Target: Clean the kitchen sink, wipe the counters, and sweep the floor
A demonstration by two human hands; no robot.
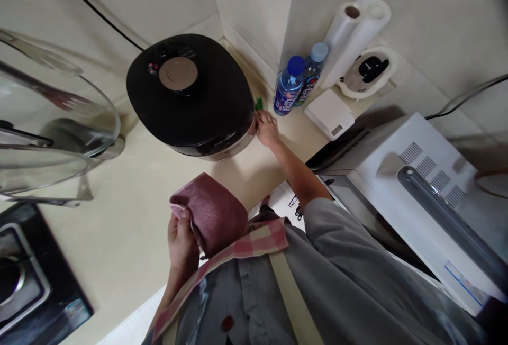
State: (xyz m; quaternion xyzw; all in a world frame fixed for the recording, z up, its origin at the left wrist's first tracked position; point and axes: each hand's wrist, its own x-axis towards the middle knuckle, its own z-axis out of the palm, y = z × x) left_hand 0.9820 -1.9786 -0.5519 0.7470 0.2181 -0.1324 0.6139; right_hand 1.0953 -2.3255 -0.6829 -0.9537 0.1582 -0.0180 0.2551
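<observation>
In my left hand a folded mauve cloth is pinched between thumb and fingers, in front of my apron at the counter's edge. A black rice cooker with a round bronze-coloured piece on its lid stands on the counter, its lid down. My right hand is against the cooker's right side, with bent fingers gripping its lower edge; the fingertips are partly hidden. Just beyond those fingers lies a small green thing whose kind I cannot make out.
Two bottles with blue caps, a white kitchen scale and plastic wrap rolls stand to the right. A rack with glass lids and a gas stove are at left. A white appliance stands at right.
</observation>
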